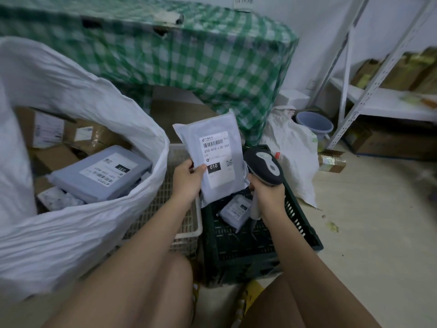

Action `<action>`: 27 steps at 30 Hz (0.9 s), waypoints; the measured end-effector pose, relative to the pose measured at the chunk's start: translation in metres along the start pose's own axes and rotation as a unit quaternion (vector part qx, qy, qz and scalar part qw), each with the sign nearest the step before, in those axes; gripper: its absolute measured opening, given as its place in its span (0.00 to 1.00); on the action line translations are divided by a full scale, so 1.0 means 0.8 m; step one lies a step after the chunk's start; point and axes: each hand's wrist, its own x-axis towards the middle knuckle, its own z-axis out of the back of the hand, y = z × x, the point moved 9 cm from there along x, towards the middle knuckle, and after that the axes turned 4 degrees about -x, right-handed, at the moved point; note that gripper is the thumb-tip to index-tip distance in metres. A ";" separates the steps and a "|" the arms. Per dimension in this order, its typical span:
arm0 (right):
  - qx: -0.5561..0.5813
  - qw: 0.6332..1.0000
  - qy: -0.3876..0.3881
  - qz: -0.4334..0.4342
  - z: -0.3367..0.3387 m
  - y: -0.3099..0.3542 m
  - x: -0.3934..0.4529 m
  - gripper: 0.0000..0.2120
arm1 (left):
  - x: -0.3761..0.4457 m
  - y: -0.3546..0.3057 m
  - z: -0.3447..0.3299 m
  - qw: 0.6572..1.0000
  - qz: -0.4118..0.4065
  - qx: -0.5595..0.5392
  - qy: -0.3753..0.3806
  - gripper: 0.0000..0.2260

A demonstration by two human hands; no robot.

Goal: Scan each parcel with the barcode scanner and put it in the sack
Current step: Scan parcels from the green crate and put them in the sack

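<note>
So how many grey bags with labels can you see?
3. One grey bag is held up by the left hand, one lies in the sack, and one is in the black crate. More may be hidden under the boxes.

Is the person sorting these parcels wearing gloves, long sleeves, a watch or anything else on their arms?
No. Both forearms are bare up to the bottom edge of the picture, with no sleeve showing. The left hand and the right hand have no gloves, and no watch, bracelet or ring can be seen on either wrist or on the fingers that show.
</note>
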 end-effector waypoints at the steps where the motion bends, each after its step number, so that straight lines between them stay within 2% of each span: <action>1: 0.007 1.000 0.001 0.010 -0.005 0.014 -0.005 0.19 | -0.004 -0.021 0.007 1.000 -0.018 -0.001 -0.005 0.09; 8: 0.075 0.992 0.013 0.102 -0.052 0.101 -0.043 0.19 | -0.011 -0.134 0.089 0.991 -0.115 -0.005 -0.068 0.05; 12: 0.047 0.993 0.051 0.094 -0.099 0.115 -0.049 0.24 | -0.002 -0.173 0.164 0.981 -0.140 0.003 -0.136 0.06; 16: 0.001 0.991 0.097 0.093 -0.161 0.121 -0.052 0.26 | 0.026 -0.182 0.244 0.974 -0.117 0.001 -0.194 0.02; 20: -0.080 0.984 0.126 0.096 -0.223 0.118 -0.046 0.25 | 0.052 -0.165 0.307 0.970 -0.078 0.016 -0.230 0.10; 27: -0.151 0.969 0.183 0.066 -0.301 0.093 -0.021 0.24 | 0.093 -0.109 0.374 0.957 -0.015 0.075 -0.280 0.15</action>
